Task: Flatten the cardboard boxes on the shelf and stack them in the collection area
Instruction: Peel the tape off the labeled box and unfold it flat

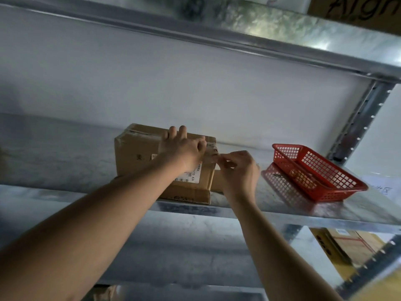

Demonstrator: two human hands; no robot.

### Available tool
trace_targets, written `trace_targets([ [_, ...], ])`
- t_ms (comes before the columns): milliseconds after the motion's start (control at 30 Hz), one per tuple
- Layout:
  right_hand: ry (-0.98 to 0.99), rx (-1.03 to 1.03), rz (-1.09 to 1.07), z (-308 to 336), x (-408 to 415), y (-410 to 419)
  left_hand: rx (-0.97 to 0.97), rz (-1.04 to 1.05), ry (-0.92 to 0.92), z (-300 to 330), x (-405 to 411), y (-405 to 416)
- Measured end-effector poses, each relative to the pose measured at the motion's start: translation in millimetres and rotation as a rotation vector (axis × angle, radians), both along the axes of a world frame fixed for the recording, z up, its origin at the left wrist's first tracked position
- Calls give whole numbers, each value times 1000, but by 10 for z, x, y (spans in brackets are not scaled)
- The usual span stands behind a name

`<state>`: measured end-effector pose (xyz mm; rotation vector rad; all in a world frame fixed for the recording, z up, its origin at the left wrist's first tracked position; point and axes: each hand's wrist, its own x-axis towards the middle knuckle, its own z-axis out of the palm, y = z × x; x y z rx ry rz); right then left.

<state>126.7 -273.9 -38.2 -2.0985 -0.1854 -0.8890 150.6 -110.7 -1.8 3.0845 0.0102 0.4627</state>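
Cardboard box (pixel 138 157) sits near the front edge of our shiny metal shelf (pixel 282 205). It has a white label (pixel 193 175) on it. Our left hand (pixel 182 148) lies on top of the box, fingers curled over its far edge, holding it. Our right hand (pixel 236 168) pinches something small at the box's right top corner, maybe tape; we cannot tell. A red plastic basket (pixel 314 170) sits to the right, apart from the box.
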Motion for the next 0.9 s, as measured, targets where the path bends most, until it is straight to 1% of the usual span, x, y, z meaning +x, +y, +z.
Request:
trace_targets([
  [133, -247, -286, -5, -8, -75, -61, 39, 17, -51, -13, 32, -107],
  [200, -315, -389, 1, -28, -68, -95, 42, 41, -49, 0, 63, -173],
  [233, -321, -403, 8, -43, -47, -121, 42, 44, -47, 10, 76, -202],
  [300, -317, -372, 47, -67, 8, -194, 46, 20, -49, 33, 90, -218],
  [367, -302, -283, 97, -72, 77, -265, 37, -39, -36, 72, 96, -144],
  [467, -194, -118, 123, -45, 153, -290, -64, -150, 82, 165, 94, 85],
  [567, -104, 9, 125, -16, 199, -262, -166, -207, 167, 209, 71, 249],
  [633, -101, 4, 96, -21, 233, -254, -179, -209, 185, 198, 79, 261],
  [700, -102, -51, 69, -32, 242, -257, -194, -204, 189, 188, 100, 211],
  [800, -70, -104, 102, -20, 248, -295, -261, -214, 183, 169, 122, 103],
  [900, -41, -124, 59, 9, 285, -314, -247, -210, 193, 170, 112, 57],
])
